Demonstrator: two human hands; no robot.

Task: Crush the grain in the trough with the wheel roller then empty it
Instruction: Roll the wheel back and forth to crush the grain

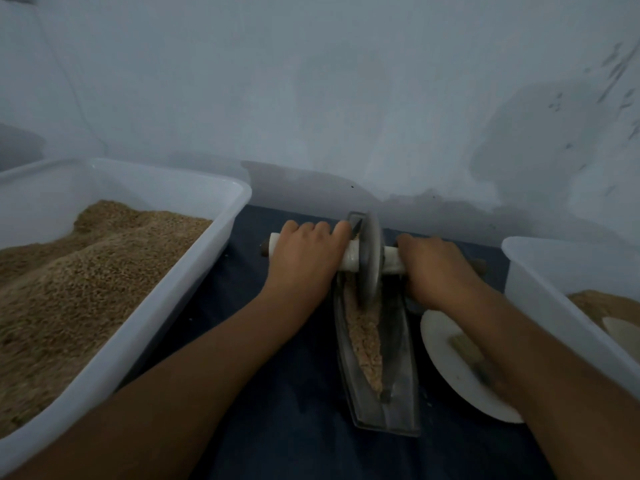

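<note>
While both hands clamp the axle, the wheel roller point(370, 258) stands upright in the far end of the trough point(377, 344), disc edge down in the grain point(363, 341). Left hand point(304, 258) is clenched over the white handle point(349, 259) on its side of the disc, fingers curled over the top, knuckles just beside the disc face. Right hand point(436, 268) grips the opposite handle stub the same way, thumb side touching the white sleeve next to the disc. Dark wooden axle tips stick out past each hand's outer edge. Trough is a narrow metal boat shape running from between the hands back toward the person, between the forearms; grain fills its channel from under the disc to the near tip. Outboard of the left hand: large white tub point(221, 216) heaped with brown grain, well apart from the roller. Outboard of the right hand: second white tub point(540, 271) with a lower layer of grain. Under the right forearm: white plate point(446, 355), just beside the trough, with a brush point(465, 351) lying on it, partly hidden by the arm. All of it sits on a dark blue cloth point(284, 393) over the bench, against a pale wall point(311, 81).
</note>
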